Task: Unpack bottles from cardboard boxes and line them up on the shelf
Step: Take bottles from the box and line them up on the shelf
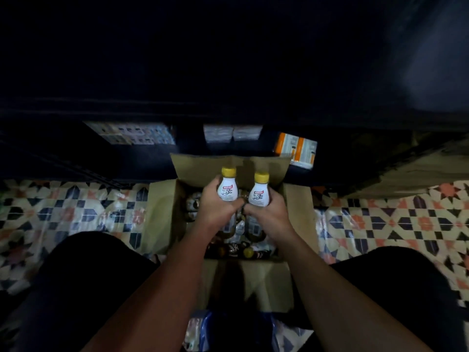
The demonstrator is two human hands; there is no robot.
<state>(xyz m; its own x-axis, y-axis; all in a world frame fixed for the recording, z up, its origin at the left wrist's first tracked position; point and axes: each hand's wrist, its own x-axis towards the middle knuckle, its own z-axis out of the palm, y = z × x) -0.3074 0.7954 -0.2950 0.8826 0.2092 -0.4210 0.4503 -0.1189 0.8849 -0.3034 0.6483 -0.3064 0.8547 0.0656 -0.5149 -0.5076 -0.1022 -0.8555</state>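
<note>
Bottles with yellow caps and white labels are being taken out of an open cardboard box point(162, 214) that stands on the patterned floor point(76, 212) between the person's knees. One bottle point(227, 189) is gripped by the left hand point(218, 209), whose fingers are curled round its lower body; a second bottle point(259, 193) is gripped in the same way by the right hand point(269, 212). Both bottles are held upright, side by side and just apart, above the open box, with their caps pointed toward the far flap.

More bottles point(236, 251) can be made out inside the box, lying below the hands, though the dim light leaves their number uncertain. The box is therefore judged to be only partly unpacked.

A dark shelf point(177, 115) runs across the view beyond the box. Some packaged goods point(295, 148) are seen on a lower level of it, but no row of these bottles can be made out there; most of the shelf is lost in shadow, so what has been lined up so far cannot be told.

The step in hand is judged to be the lifting out of a pair of bottles. Still to be done are the carrying of this pair to the shelf, its placing in line, and the emptying of the rest of the box.
</note>
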